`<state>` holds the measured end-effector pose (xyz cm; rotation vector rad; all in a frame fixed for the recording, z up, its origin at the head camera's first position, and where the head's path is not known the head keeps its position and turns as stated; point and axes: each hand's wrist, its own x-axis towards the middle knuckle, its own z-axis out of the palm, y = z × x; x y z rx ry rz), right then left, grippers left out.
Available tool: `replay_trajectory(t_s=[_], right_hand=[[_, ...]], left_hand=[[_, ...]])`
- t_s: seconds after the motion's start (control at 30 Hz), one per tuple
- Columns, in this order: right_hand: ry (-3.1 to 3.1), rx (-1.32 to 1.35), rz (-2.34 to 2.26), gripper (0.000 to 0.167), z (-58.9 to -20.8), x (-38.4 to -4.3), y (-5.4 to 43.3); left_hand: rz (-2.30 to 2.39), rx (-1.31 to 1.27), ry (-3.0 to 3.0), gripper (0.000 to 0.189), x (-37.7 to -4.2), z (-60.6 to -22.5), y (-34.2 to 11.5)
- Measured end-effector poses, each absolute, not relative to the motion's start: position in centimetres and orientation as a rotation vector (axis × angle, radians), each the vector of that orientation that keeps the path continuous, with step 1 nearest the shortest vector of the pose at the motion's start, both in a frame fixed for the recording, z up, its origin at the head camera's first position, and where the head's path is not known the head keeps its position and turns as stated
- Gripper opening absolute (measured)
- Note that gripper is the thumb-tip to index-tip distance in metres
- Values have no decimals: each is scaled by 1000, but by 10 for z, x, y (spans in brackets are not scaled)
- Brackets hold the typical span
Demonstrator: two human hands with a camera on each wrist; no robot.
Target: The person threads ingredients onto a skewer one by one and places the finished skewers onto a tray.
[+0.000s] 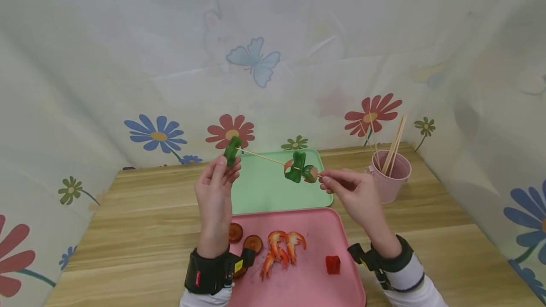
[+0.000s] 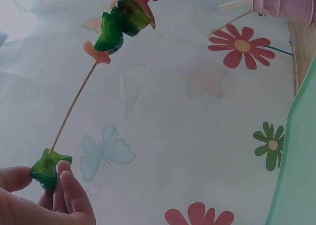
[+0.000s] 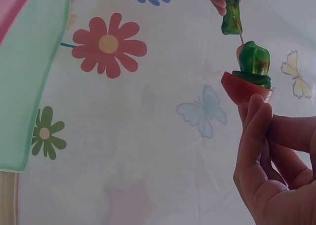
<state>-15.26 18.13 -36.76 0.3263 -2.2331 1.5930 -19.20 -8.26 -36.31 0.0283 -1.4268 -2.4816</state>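
Observation:
My left hand (image 1: 216, 186) pinches a green pepper piece (image 1: 232, 151) between thumb and fingers. The tip of a thin wooden skewer (image 1: 261, 157) meets this piece, and in the left wrist view it seems to enter it. At the skewer's other end, my right hand (image 1: 358, 195) grips the stick between thumb and fingertips. Close to that hand, two more green pepper pieces (image 2: 131, 17) and orange-red pieces (image 3: 239, 89) are threaded on the stick. A bare length of skewer lies between them and the left hand's piece. Both hands are raised above the green tray (image 1: 273, 188).
Nearer me, a pink tray (image 1: 307, 293) holds several shrimp (image 1: 277, 243), brown round slices (image 1: 253, 243) and a red piece (image 1: 332, 265). At the right stands a pink bucket (image 1: 394, 186) with wooden skewers (image 1: 392, 148). A flowered sheet (image 1: 170, 75) surrounds the wooden table (image 1: 141, 231).

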Motion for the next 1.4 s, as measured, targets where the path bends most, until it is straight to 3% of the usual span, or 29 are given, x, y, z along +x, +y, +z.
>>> replay_trajectory(t_s=[0.53,1.4], right_hand=[[-2238,336,1559,18,-368,-148,185],[-2247,332,1531,17,-366,-146,188]], left_hand=[[-2163,20,-1548,34,-195,-368,-78],[-2077,-53,-1533,32,-191,-368,-79]])
